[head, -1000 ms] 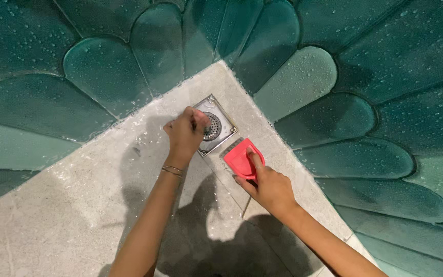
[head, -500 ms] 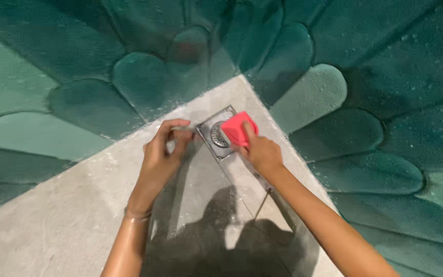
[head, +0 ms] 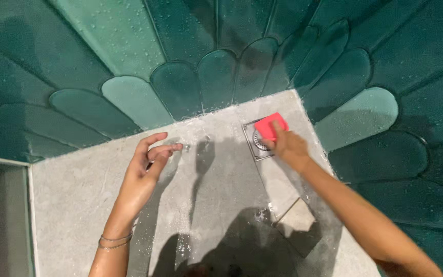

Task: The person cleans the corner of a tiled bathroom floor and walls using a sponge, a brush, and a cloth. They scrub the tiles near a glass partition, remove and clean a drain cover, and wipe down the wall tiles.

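We note the red scrubber pad (head: 271, 126) lying over the square metal floor drain (head: 256, 141) at the far right of the wet grey floor (head: 78, 205), close to the corner of the green scalloped wall tiles (head: 180, 87) — our right hand (head: 288, 145) presses it down with fingers closed over its near edge. It looks light and somewhat stiff, probably slippery when wet, so we judge a grip across its near edge with the thumb beneath as safest. Our left hand (head: 144, 169) hovers well to the left above the floor, empty, fingers loosely spread — thin bangles (head: 114, 240) at the wrist.
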